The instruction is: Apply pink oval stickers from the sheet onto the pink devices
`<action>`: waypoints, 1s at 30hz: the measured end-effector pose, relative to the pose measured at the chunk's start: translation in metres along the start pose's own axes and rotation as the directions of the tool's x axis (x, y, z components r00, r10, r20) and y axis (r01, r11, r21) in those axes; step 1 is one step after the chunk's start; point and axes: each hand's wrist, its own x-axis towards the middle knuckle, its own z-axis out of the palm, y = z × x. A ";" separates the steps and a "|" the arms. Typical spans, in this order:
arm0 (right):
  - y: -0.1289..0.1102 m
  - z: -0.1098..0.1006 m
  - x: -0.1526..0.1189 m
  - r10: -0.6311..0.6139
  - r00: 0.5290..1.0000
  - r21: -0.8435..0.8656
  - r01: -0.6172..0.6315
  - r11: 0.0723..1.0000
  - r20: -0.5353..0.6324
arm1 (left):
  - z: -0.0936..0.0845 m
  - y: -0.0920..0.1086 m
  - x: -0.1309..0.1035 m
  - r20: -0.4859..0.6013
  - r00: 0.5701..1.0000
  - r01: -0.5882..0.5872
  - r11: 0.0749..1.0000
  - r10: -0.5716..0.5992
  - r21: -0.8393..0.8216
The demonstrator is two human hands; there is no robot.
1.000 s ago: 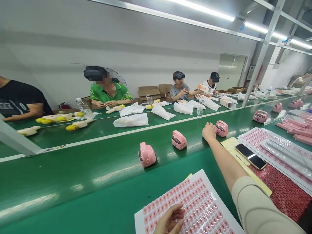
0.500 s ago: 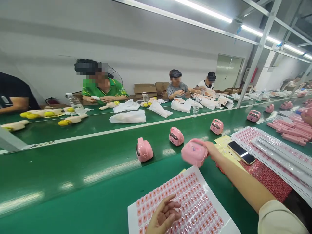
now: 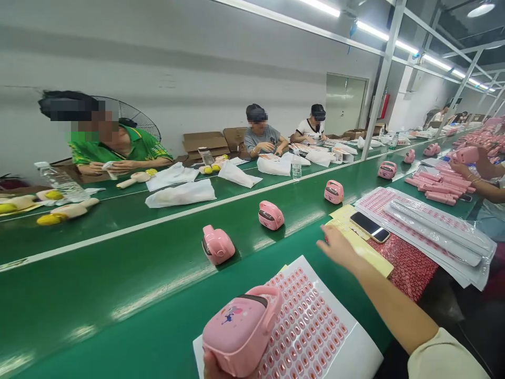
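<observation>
Smooth plast. case (image 3: 236, 329), glossy sticker sht. (image 3: 305, 321)

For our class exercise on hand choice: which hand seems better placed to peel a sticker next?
Probably the right hand: it looks empty, near the sticker sheet, while the left hand is occupied holding the pink case.

Right arm (image 3: 389, 302) outstretched, fingers (image 3: 329, 232) parted, left hand (image 3: 213, 367) mostly hidden

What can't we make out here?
All in the head view:
Left hand: mostly hidden by the pink case it holds, and cut off by the bottom edge.
Case underside: turned away from the camera.
Sticker sheet: partly covered by the case; bottom edge cuts it off.
Bottle label: too small to read.
Co-worker at right: cut off by the right edge.
</observation>
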 end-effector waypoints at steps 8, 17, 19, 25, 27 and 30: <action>0.082 -0.016 0.044 0.301 0.938 -0.028 -0.310 0.950 -0.170 | -0.011 0.016 0.006 -0.069 0.995 0.009 0.766 -0.069 -0.643; 0.102 -0.008 0.046 0.347 0.901 0.162 -0.313 0.936 -0.260 | -0.003 0.018 0.003 -0.151 0.977 0.021 0.764 -0.153 -0.645; 0.102 -0.007 0.047 0.357 0.895 0.181 -0.318 0.931 -0.266 | -0.002 0.018 0.003 -0.202 0.965 0.008 0.790 -0.166 -0.614; 0.098 -0.003 0.049 0.380 0.889 0.251 -0.319 0.914 -0.255 | 0.006 0.022 0.002 -0.218 0.965 0.000 0.837 -0.143 -0.547; 0.098 -0.003 0.049 0.379 0.893 0.302 -0.302 0.904 -0.241 | 0.008 0.022 0.001 -0.224 0.963 0.011 0.852 -0.151 -0.523; 0.098 -0.006 0.046 0.370 0.908 0.406 -0.268 0.874 -0.198 | 0.011 0.025 0.000 -0.263 0.949 0.028 0.873 -0.176 -0.486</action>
